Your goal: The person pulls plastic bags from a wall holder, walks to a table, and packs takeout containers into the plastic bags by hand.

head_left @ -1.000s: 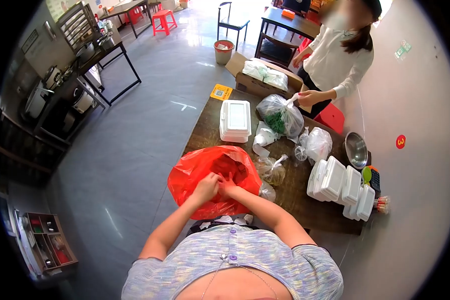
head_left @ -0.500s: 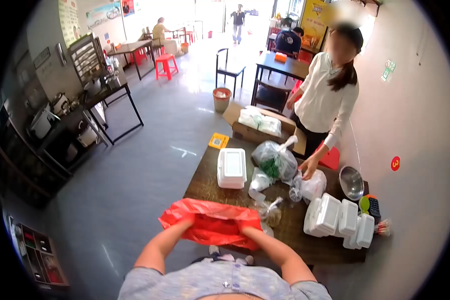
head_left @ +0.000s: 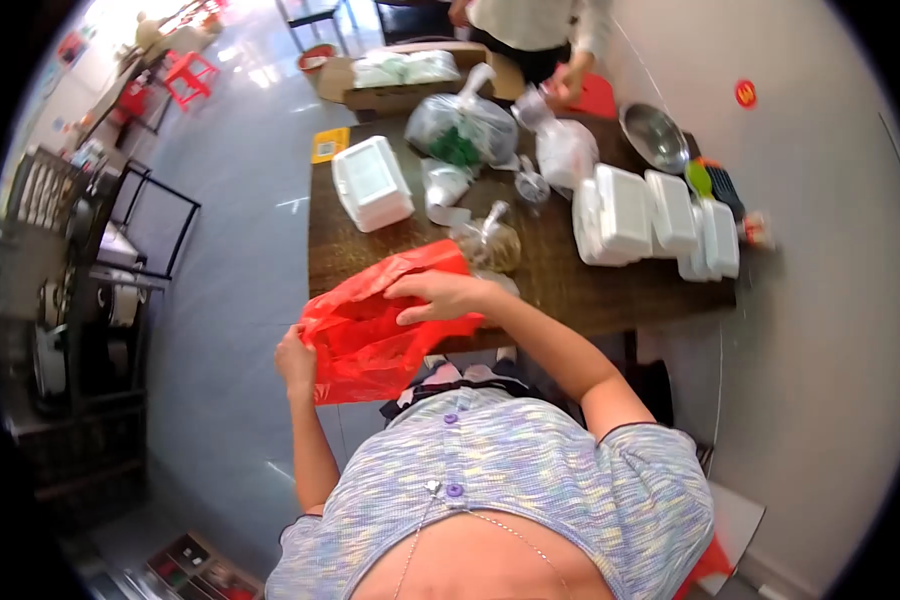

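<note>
My left hand (head_left: 295, 360) grips the left edge of a red plastic bag (head_left: 370, 350), its fingers closed on the rim. Over the bag's mouth is my right hand (head_left: 435, 296), fingers apart, with nothing visible in it. The bag hangs open at the near edge of the brown table (head_left: 590, 305). A stack of white lidded boxes (head_left: 373, 185) stands beyond it. Right of that lie a clear bag with green contents (head_left: 460, 130), a white roll (head_left: 445, 187) and a small knotted bag (head_left: 490, 242).
Several white boxes (head_left: 625, 215) and a metal bowl (head_left: 655, 137) are on the table's right. A cardboard box (head_left: 405, 90) holds white packs. Across the table, a person's hand (head_left: 567, 85) touches a clear bag (head_left: 533, 106). A wall is at right.
My right hand has come out of the red bag and spread over its mouth; my left hand has moved to its outer edge. The other person has lifted a clear bag. The view has tilted down.
</note>
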Tool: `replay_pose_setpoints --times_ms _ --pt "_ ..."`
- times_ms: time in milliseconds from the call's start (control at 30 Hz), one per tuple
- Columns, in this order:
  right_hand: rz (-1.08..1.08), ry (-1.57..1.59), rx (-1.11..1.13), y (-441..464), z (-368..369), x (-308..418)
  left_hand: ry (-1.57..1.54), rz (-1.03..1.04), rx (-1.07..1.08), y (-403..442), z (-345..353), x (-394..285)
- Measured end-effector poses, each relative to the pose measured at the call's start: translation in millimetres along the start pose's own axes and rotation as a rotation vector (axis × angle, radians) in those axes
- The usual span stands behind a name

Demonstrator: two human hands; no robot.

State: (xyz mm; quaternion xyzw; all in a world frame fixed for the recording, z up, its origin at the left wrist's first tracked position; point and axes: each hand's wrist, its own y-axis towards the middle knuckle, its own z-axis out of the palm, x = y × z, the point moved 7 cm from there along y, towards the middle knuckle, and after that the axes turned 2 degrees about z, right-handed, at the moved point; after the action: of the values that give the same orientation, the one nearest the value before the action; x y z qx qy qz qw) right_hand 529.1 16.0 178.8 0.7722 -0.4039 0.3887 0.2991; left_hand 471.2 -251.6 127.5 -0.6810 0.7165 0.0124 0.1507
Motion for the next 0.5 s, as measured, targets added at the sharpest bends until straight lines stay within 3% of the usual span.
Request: replay_pose_setpoints --times_ms 67,100,133,167,200,233,300,333,367,400,467,500 --pt "0.157 0.385 -0.215 -52.1 -79.8 43.4 -0.310 0.060 -0.044 -1.1 -8.9 -13.6" --pt "0.313 0.364 -0.556 -97.1 -127.4 36.6 -0.355 0.060 0.101 3.5 -2.2 -13.9" --pt "0.188 0.026 -0.944 -140.1 -174.9 33.4 -0.544 0.110 0.139 7.8 -0.1 -18.2" --pt "0.384 0.226 -1.273 -207.1 -206.3 -12.5 -0.731 0.153 0.183 8.2 2.1 -21.4" --pt "0.699 -0.249 -1.426 -271.5 -234.5 -35.1 -0.920 0.192 0.224 6.5 3.6 -27.5" --pt "0.995 -0.628 -1.425 -329.4 -247.0 -72.3 -0.959 0.140 0.280 2.1 -3.8 -35.4" --pt "1.273 -0.709 -1.193 -389.5 -248.1 -140.0 -0.899 0.062 0.139 -4.1 -18.5 -41.0" --pt "1.368 -0.428 -1.169 -393.1 -243.6 -143.0 -0.862 0.013 0.065 -10.0 -23.8 -39.5" --pt "1.440 -0.141 -1.126 -383.0 -233.1 -131.6 -0.638 -0.041 -0.065 -15.7 -31.7 -35.7" --pt "1.496 0.146 -1.060 -376.2 -214.6 -126.6 -0.495 -0.040 -0.049 -19.2 -28.2 -31.3" --pt "1.263 0.647 -1.285 -388.8 -180.7 -151.7 -0.221 -0.053 -0.009 -23.8 -13.5 -9.5" --pt "1.123 0.894 -1.370 -392.0 -165.5 -167.5 -0.310 -0.082 0.054 -25.1 -2.5 -2.2"
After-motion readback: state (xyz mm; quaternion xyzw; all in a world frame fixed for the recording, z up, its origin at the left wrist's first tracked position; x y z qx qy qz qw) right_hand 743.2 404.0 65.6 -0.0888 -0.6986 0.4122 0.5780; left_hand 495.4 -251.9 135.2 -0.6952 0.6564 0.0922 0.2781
